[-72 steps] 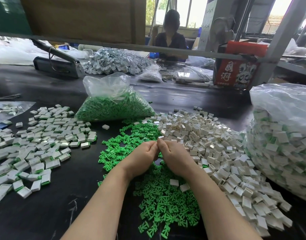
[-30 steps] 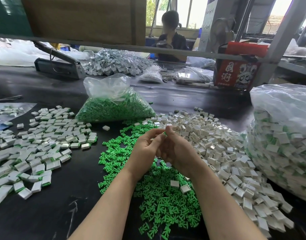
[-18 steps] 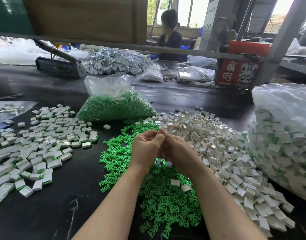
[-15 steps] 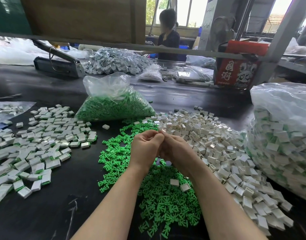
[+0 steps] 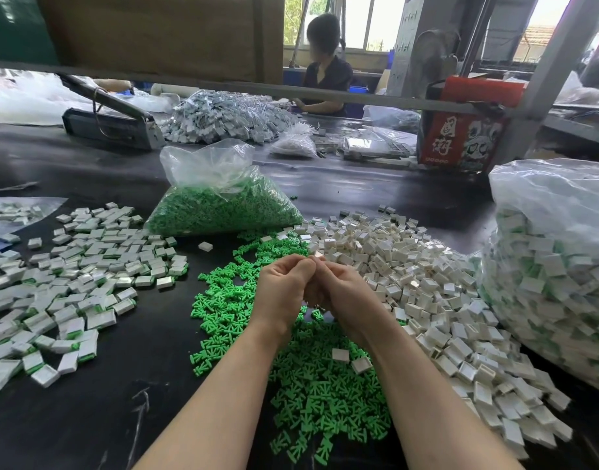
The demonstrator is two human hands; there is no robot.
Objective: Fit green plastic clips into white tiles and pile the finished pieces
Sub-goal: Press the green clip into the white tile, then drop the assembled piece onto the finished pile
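My left hand [image 5: 284, 290] and my right hand [image 5: 347, 295] are pressed together above the table, fingers curled, fingertips meeting. A sliver of a white tile [image 5: 317, 260] shows between the fingertips; whether a clip sits in it is hidden. Under my wrists lies a spread of loose green clips [image 5: 301, 395]. A heap of empty white tiles [image 5: 420, 286] lies to the right of my hands. The pile of finished white-and-green pieces [image 5: 74, 283] is on the left, apart from both hands.
A clear bag of green clips [image 5: 220, 205] stands behind my hands. A big bag of finished pieces [image 5: 555, 286] fills the right edge. Farther back are a grey sealing tool [image 5: 111, 120], a grey parts heap [image 5: 223, 120], a red box [image 5: 460, 137] and a seated person [image 5: 325, 76].
A second ago my left hand's fingers were looser; they have curled in against my right hand. Both hands stay in the same spot. The person at the back has shifted right.
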